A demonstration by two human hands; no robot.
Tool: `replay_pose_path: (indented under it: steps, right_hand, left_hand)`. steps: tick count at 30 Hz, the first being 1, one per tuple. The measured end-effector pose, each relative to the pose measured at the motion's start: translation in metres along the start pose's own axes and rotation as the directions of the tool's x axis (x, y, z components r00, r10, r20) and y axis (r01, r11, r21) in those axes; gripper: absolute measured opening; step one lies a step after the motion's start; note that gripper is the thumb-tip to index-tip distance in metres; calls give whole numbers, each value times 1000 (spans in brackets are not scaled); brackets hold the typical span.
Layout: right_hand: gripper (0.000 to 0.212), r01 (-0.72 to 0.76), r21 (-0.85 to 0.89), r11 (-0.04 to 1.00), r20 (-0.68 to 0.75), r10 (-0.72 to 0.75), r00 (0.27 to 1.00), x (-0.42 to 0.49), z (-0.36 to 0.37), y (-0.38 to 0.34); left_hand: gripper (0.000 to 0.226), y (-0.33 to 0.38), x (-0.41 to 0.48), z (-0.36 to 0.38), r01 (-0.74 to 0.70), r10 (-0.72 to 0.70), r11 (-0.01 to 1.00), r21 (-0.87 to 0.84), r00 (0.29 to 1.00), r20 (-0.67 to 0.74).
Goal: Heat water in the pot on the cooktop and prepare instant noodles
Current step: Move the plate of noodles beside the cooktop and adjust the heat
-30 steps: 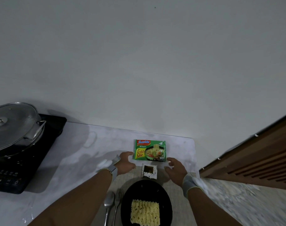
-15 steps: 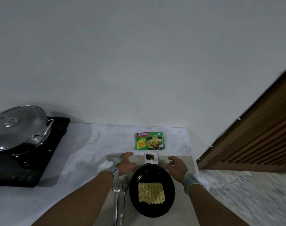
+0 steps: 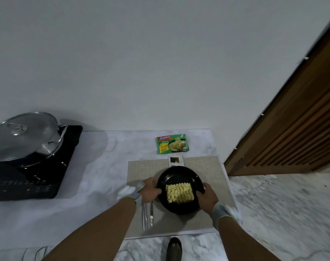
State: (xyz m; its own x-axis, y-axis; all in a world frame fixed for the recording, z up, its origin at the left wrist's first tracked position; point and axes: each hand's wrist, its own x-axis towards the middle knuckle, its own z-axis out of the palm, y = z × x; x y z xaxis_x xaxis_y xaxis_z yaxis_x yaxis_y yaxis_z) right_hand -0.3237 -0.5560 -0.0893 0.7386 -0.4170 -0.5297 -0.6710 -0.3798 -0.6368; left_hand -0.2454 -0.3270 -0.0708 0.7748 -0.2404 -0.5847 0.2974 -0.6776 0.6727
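Note:
A black plate [image 3: 176, 175] with a dry block of noodles [image 3: 179, 193] on it rests on a beige placemat [image 3: 207, 166]. My left hand [image 3: 150, 190] grips the plate's left rim and my right hand [image 3: 207, 196] grips its right rim. Behind the plate lie a small seasoning sachet [image 3: 176, 160] and a green noodle packet [image 3: 172, 144]. At the far left a steel pot [image 3: 28, 146] with a glass lid [image 3: 19, 132] stands on a black cooktop [image 3: 53, 178].
A spoon and fork [image 3: 148, 216] lie on the mat left of the plate, partly under my left wrist. The white counter [image 3: 96, 181] ends at the right, where a slatted wooden door [image 3: 292, 129] stands over a marble floor. My shoe [image 3: 174, 248] shows below.
Both hands drew back from beside the noodle packet and sachet and closed on the two sides of the black plate. The view tilted down and toward me.

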Motion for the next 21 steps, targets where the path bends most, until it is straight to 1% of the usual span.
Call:
replay_pose_path:
  steps: [4,6,8,10,15,19,21]
  right_hand:
    - [47,-8,37,999,5,8,1000,-10,5,6]
    - [45,-8,56,998,-5,9,1000,-10,6,9]
    - [44,-15,78,997,-12,16,1000,-10,9,8]
    - [43,-30,109,994,-21,32,999,-11,12,7]
    - [43,-36,144,989,-36,41,998,-15,13,-6]
    - [43,4,157,988,-30,1,1000,-15,14,-28]
    - [43,35,156,987,-27,-31,999,-16,18,-43]
  left_hand:
    - [10,-2,-14,8,0,4,999,-43,996,91]
    - [10,2,-21,10,38,-32,997,-60,994,102]
    - [13,4,-24,10,85,-71,990,-112,990,123]
    - [10,4,-25,9,110,-90,981,-161,988,125]
    - [17,4,-34,1,77,-64,971,-226,996,65]
    - [13,9,-45,-19,18,-19,964,-267,1000,0]
    - [14,10,-50,-32,20,-31,957,-288,999,-33]
